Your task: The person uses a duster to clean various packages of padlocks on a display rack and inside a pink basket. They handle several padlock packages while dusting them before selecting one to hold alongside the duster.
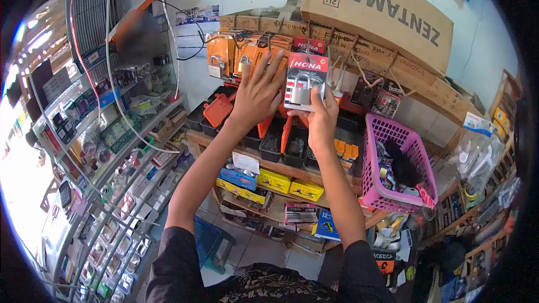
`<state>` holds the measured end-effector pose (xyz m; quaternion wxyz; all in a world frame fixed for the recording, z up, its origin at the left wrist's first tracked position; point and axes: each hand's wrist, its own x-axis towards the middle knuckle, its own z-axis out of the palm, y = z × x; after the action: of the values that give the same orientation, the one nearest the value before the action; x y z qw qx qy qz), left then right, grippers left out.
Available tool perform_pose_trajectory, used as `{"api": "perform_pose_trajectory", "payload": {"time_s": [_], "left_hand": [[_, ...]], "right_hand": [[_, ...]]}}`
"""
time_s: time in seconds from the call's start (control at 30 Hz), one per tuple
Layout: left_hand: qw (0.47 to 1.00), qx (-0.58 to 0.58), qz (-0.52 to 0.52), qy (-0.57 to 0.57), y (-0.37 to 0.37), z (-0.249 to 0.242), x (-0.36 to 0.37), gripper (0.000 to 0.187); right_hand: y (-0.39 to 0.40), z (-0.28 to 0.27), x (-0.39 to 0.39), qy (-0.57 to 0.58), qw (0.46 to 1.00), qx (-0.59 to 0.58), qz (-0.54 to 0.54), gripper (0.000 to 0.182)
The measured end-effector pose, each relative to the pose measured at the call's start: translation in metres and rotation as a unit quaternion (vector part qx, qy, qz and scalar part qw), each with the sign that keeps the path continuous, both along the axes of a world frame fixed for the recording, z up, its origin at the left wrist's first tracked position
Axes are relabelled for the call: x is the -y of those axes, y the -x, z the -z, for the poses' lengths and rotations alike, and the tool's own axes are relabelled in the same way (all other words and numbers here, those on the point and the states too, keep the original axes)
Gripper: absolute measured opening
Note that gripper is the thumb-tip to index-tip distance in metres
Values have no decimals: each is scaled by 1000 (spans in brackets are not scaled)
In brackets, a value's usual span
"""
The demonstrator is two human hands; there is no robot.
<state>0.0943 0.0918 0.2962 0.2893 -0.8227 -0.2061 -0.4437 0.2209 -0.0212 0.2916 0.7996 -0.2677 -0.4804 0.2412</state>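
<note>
My right hand (321, 118) grips the lower right of a red and white HONA padlock package (306, 81), its thumb over the front beside the silver padlock. My left hand (259, 92) is spread flat, palm down, against orange padlock packs (264, 47) hanging from the wooden rail (348, 45). Another orange pack (219, 59) with a padlock hangs to the left of it. Behind the held package, the top of a second red package (309, 46) shows. Black bins (271, 145) and an orange lid (218, 110) lie below my hands.
A pink basket (393, 191) of mixed goods stands at the right. Above the rail rests a large cardboard box (382, 8). Crowded metal shelves (112, 157) line the left side. A blue-green stool (210, 241) stands on the floor below.
</note>
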Motion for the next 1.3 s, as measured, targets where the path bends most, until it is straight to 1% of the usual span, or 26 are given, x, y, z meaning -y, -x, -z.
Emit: {"api": "perform_pose_trajectory", "payload": {"time_s": [0.1,0.17,0.23,0.27,0.37,0.5,0.57,0.7,0.77,0.8,0.87,0.93,0.97,1.0,1.03,1.07,1.1,1.13,1.17,1.23,1.27,1.3], "left_hand": [[999,23,17,-17,-2,2,-3,62],[1000,14,-1,-11,-2,0,0,61],[1000,8,-9,-10,-1,0,1,62],[1000,2,-17,-9,0,0,1,63],[1000,9,3,3,0,-1,3,64],[1000,8,5,10,-1,-1,3,64],[1000,2,0,10,0,-1,3,64],[1000,6,8,8,-1,-1,6,62],[1000,18,13,11,0,1,7,58],[1000,16,3,7,1,2,9,55],[1000,14,4,19,5,4,17,55],[1000,10,-4,25,10,5,24,53],[1000,11,-1,24,13,7,28,53],[999,18,9,26,15,10,34,52],[999,24,21,28,15,15,38,51],[997,46,58,14,12,21,39,54],[997,40,69,18,9,27,46,54],[995,38,94,25,5,31,56,54],[992,35,121,32,-1,34,66,55],[981,4,192,37,-21,39,88,54],[969,-18,238,60,-32,41,101,50],[955,-40,283,83,-45,42,111,47]], "right_hand": [[-17,6,-25,-13,999,13,27,31],[-31,8,-43,-15,1000,13,21,30],[-42,5,-56,-14,1000,10,6,35],[-51,7,-69,-27,998,32,46,34],[-50,-2,-74,-4,997,16,71,34],[-56,0,-91,-33,994,21,107,32],[-58,4,-97,-39,979,58,191,32],[-55,9,-85,2,980,16,200,33],[-60,23,-77,19,968,12,248,39],[-53,17,-50,57,975,-19,214,41],[-77,49,-36,-8,959,73,272,41],[-71,33,46,137,963,131,190,36],[-77,30,77,142,943,212,212,36],[-83,21,111,228,914,232,242,35],[-98,21,134,198,900,266,282,34],[-114,10,161,216,867,316,318,31],[-133,6,183,259,826,336,373,29],[-147,-3,202,284,797,348,404,34],[-167,-5,219,339,742,378,439,33],[-210,3,251,425,627,467,456,38],[-227,14,265,442,619,454,464,38],[-245,28,276,511,549,492,443,38]]}}
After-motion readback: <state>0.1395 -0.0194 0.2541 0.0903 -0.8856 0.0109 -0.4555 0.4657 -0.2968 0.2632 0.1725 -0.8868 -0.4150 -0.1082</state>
